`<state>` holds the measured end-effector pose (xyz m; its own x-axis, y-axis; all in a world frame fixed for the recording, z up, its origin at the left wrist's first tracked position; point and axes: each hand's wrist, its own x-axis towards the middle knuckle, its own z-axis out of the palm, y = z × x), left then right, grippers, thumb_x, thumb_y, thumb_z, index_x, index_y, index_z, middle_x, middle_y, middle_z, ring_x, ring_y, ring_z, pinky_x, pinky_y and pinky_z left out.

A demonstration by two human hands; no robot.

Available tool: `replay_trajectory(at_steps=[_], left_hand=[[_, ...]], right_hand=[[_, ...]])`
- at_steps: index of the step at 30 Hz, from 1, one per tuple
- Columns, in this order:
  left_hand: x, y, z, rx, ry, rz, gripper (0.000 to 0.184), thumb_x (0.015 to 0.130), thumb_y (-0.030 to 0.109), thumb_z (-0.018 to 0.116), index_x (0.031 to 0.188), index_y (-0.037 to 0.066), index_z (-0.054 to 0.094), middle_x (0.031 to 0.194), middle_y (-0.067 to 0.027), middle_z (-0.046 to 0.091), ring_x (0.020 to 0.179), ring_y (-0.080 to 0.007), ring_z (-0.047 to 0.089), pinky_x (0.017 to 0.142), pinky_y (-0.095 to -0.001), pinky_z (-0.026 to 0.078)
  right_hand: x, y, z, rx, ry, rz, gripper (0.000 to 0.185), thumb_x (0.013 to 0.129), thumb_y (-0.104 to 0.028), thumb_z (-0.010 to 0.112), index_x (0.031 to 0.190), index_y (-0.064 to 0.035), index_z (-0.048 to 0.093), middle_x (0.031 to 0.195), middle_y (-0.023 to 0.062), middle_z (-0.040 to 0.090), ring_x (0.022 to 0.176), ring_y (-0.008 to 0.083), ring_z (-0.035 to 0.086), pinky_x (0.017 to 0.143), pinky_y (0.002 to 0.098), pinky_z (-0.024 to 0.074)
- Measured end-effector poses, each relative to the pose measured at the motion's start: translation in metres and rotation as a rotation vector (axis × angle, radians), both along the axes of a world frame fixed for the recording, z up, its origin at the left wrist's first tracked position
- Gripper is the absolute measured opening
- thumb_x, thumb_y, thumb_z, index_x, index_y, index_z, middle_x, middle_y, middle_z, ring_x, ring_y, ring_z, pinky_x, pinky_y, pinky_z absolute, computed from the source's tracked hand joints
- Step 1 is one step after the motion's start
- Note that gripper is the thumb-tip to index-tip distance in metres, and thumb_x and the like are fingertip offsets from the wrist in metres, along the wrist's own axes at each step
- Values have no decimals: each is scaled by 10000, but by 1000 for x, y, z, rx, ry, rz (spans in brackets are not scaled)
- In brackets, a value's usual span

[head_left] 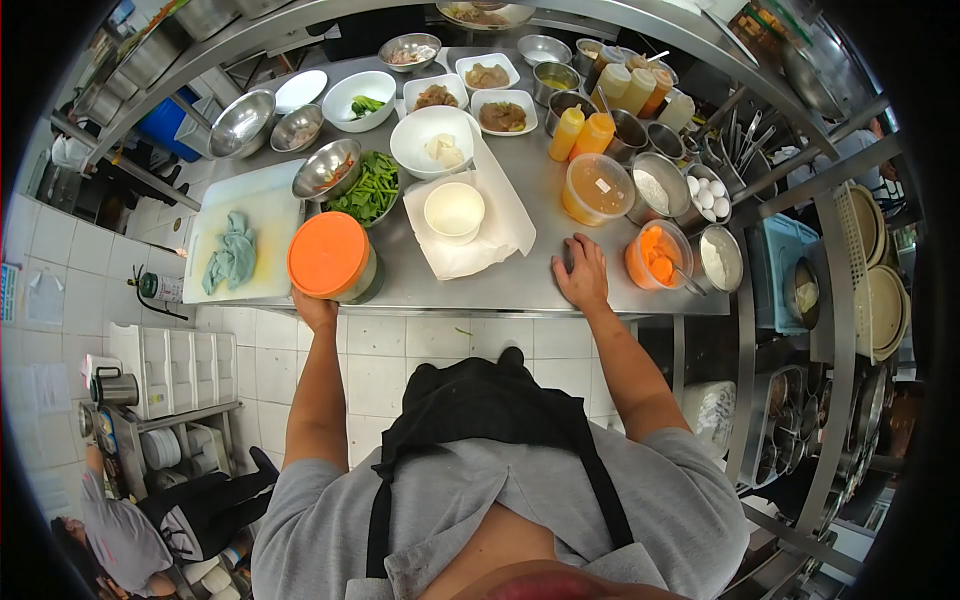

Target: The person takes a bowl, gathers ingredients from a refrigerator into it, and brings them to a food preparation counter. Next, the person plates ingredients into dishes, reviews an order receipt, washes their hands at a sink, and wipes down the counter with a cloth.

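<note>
My left hand (316, 308) is at the counter's front edge, against the lower side of a tub with an orange lid (329, 255); its fingers are mostly hidden behind the tub. My right hand (581, 273) lies on the steel counter (530, 292) with its fingers spread and nothing in it. Between my hands, an empty-looking white paper bowl (454, 212) stands on white paper (505, 225). Behind it is a white bowl (432, 142) with pale pieces inside. A metal bowl of green vegetables (367, 187) sits behind the orange-lidded tub.
At left, a cutting board (270, 205) holds a crumpled blue-green cloth (231, 254). A tub of orange slices (657, 255), a lidded tub (597, 189), eggs (708, 198) and sauce bottles (594, 136) stand at right. Another person (125, 530) is at lower left.
</note>
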<state>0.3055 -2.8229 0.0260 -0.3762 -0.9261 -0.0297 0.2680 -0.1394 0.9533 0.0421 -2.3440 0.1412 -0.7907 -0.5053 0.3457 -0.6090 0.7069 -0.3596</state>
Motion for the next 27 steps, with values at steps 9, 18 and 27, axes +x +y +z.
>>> replay_trajectory(at_steps=[9,18,27], left_hand=[[-8,20,32,135,92,39,412,797,78,672,1173,26,513,1149,-86,532,1105,-235,525,935,-322,456],[2,-6,-14,-148,-46,0,569,636,66,775,1160,72,552,1160,-100,560,1097,-306,507,950,-354,436],[-5,1,3,4,-18,23,543,661,72,770,1157,58,550,1142,-98,551,1080,-282,526,933,-340,450]], right_hand=[[-1,0,0,-9,6,3,431,801,-289,633,1149,-43,571,1251,138,501,1174,308,448,985,420,354],[0,0,1,-5,6,-4,432,797,-287,641,1146,-40,576,1253,135,504,1176,304,450,981,416,357],[0,1,0,1,-10,-8,435,801,-291,639,1152,-42,575,1262,135,499,1184,302,441,983,417,354]])
